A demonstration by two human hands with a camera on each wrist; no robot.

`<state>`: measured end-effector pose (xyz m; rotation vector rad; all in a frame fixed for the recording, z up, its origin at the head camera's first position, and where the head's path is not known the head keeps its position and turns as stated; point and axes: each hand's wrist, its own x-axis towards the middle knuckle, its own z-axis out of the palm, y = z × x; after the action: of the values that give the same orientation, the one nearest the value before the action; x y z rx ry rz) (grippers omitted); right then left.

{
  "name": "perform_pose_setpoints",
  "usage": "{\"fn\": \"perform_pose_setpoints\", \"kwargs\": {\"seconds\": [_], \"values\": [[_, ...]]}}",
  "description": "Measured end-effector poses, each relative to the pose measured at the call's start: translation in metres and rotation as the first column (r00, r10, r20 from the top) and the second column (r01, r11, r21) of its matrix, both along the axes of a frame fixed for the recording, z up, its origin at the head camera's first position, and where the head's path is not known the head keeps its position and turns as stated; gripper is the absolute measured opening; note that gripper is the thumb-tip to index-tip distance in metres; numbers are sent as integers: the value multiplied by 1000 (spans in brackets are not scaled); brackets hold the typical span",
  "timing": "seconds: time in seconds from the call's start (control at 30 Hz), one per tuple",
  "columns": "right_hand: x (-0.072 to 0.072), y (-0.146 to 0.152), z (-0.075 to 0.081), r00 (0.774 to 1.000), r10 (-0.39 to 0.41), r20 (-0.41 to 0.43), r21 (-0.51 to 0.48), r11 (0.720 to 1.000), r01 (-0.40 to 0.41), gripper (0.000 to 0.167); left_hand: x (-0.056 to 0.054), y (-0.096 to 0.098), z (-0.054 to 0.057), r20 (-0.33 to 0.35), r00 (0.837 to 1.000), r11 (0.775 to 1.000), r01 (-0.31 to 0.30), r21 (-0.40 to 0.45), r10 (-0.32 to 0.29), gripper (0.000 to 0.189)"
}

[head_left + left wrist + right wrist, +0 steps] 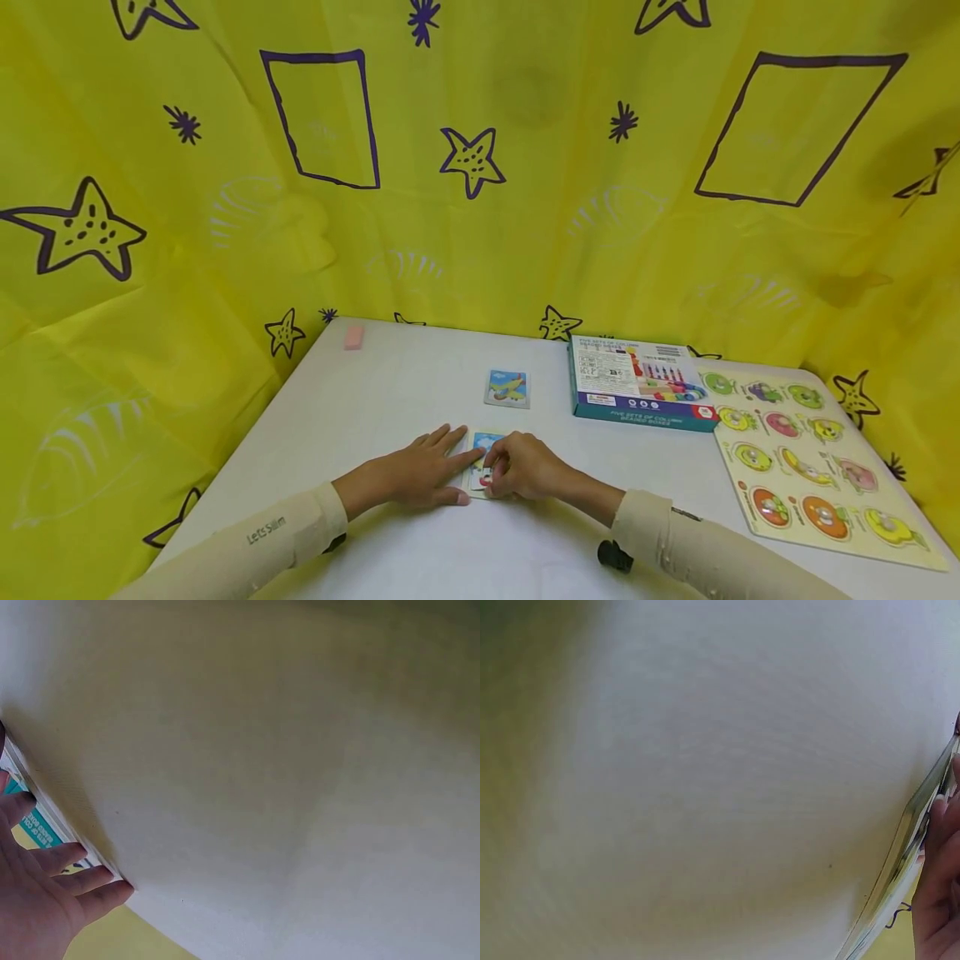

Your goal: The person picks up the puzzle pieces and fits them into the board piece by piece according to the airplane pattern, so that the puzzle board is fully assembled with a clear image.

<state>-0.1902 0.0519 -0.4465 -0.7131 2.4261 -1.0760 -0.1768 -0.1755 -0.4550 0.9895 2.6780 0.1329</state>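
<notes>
In the head view, a small picture puzzle board (477,487) lies on the white table between both hands. The left hand (422,473) has its fingers spread, the index fingertip reaching onto the board and the thumb by its near left corner. Bent over the board's right side, the right hand (527,468) pinches a small white-and-red puzzle piece (486,477) between thumb and fingers, low over the picture; its palm side is hidden. The left wrist view has the left hand (45,889) with fingertips on the table. In the right wrist view, the right hand (939,874) is partly cut off beside the board's edge.
Beyond the hands lies a second small board with an airplane picture (507,388). A flat beaded-toy box (637,382) sits back right, next to a large fruit puzzle board (810,467). A pink block (354,337) is at the far left corner. A yellow curtain (525,250) hangs behind.
</notes>
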Motion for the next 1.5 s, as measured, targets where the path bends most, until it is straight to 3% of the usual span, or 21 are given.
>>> {"fn": "perform_pose_setpoints", "kwargs": {"seconds": [0.6,1.1,1.5], "values": [[1,-1,-4,989,-24,-143,90,995,37,13,0,1,3,8,1000,1000,-9,-5,9,73],[2,1,-3,987,-25,-156,100,994,41,14,1,2,4,20,1000,1000,-15,-11,15,72],[1,6,-3,994,-1,-108,65,998,8,10,7,2,8,-20,999,997,30,-66,-32,67]]}}
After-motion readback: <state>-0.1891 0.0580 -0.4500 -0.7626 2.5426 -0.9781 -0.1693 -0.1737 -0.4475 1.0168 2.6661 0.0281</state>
